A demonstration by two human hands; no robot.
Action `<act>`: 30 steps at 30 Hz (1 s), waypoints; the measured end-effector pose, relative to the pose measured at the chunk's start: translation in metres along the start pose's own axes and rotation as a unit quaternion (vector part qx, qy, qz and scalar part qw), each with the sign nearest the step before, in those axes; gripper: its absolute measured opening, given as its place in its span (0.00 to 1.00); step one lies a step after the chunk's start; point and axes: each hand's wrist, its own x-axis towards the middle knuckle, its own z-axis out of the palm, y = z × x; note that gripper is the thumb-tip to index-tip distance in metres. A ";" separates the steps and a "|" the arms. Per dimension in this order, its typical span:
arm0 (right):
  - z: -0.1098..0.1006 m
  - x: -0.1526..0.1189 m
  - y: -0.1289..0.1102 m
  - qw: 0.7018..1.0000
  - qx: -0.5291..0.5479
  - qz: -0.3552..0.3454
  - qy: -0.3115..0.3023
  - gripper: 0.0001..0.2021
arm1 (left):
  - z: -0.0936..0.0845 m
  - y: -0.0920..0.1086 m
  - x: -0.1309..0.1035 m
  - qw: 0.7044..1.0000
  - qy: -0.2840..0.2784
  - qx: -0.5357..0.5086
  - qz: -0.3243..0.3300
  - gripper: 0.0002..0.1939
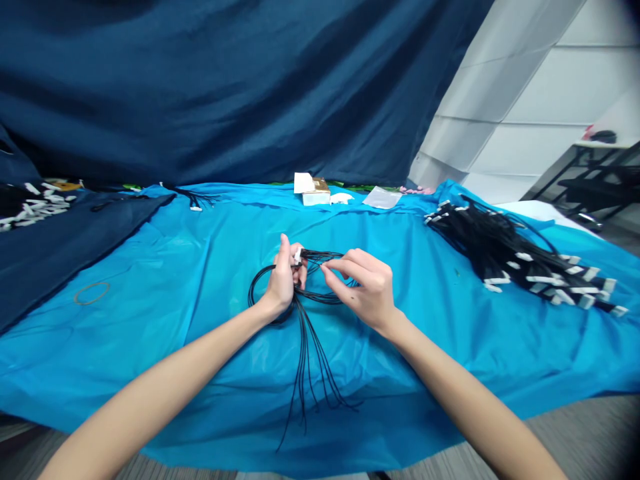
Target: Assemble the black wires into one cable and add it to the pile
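My left hand (286, 277) is closed around a coiled bundle of thin black wires (259, 283), with a white connector (299, 255) showing at its fingers. Loose wire ends fan downward below that hand over the blue cloth. To the right, my right hand (361, 283) pinches at one of the thin black wires running from the connector, thumb and forefinger together. Part of the coil passes behind the right hand's fingers.
Blue cloth (200, 373) covers the table. A large pile of black cables (500, 247) with white connectors lies at right. More white connectors (35, 203) are at far left. A small box (316, 197), plastic bag (383, 197) and a few cables (193, 197) lie at the back.
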 end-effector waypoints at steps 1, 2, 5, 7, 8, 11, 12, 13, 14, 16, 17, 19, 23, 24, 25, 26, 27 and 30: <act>0.000 0.000 -0.001 1.000 0.001 0.002 0.001 0.07 | 0.000 0.000 0.000 1.000 0.000 0.003 0.002 0.30; 0.000 0.000 -0.001 1.000 0.001 0.005 0.002 0.07 | 0.000 0.000 0.000 1.000 0.000 0.005 0.005 0.30; 0.002 0.000 -0.003 1.000 0.003 0.012 0.004 0.07 | 0.001 0.001 -0.001 1.000 -0.003 0.011 0.008 0.29; 0.002 0.000 -0.004 1.000 0.007 0.018 0.005 0.07 | 0.001 0.000 -0.001 1.000 -0.008 0.015 0.008 0.29; 0.003 0.000 -0.004 1.000 0.009 0.021 0.005 0.08 | 0.001 0.000 -0.001 1.000 -0.009 0.017 0.010 0.29; 0.004 -0.001 -0.005 0.999 0.017 0.029 0.006 0.08 | 0.001 -0.001 -0.001 1.000 -0.013 0.026 0.012 0.29; 0.004 -0.001 -0.006 0.999 0.020 0.032 0.006 0.08 | 0.001 -0.001 -0.001 0.999 -0.015 0.029 0.010 0.29; 0.005 -0.001 -0.006 0.999 0.022 0.033 0.005 0.08 | 0.001 -0.001 -0.001 0.999 -0.018 0.031 0.007 0.29; 0.005 -0.001 -0.006 0.999 0.024 0.034 0.002 0.07 | 0.001 -0.001 -0.001 0.999 -0.023 0.033 0.005 0.29; 0.006 -0.003 -0.005 0.999 0.026 0.030 -0.003 0.06 | 0.002 -0.001 -0.002 0.999 -0.034 0.033 -0.001 0.30; 0.007 -0.004 -0.005 0.999 0.025 0.025 -0.007 0.06 | 0.002 -0.001 -0.002 0.999 -0.041 0.032 -0.004 0.30; 0.008 -0.006 -0.003 1.000 0.018 0.012 -0.016 0.05 | 0.003 -0.002 -0.003 0.998 -0.057 0.030 -0.010 0.30; 0.012 -0.010 0.000 0.999 -0.006 -0.012 -0.031 0.06 | 0.003 -0.004 -0.004 0.996 -0.082 0.026 -0.022 0.30; 0.012 -0.010 0.001 0.999 -0.011 -0.015 -0.033 0.06 | 0.003 -0.005 -0.005 0.996 -0.086 0.024 -0.025 0.30; 0.013 -0.010 0.001 0.999 -0.013 -0.018 -0.035 0.06 | 0.003 -0.005 -0.005 0.995 -0.090 0.021 -0.028 0.30; 0.013 -0.010 0.001 0.999 -0.015 -0.019 -0.035 0.07 | 0.003 -0.004 -0.004 0.995 -0.095 0.019 -0.031 0.30; 0.013 -0.010 0.001 0.999 -0.016 -0.020 -0.033 0.06 | 0.004 -0.004 -0.004 0.994 -0.101 0.016 -0.034 0.30; 0.011 -0.008 0.000 0.999 -0.031 -0.023 -0.008 0.06 | 0.005 0.000 -0.003 0.993 -0.106 0.002 -0.044 0.30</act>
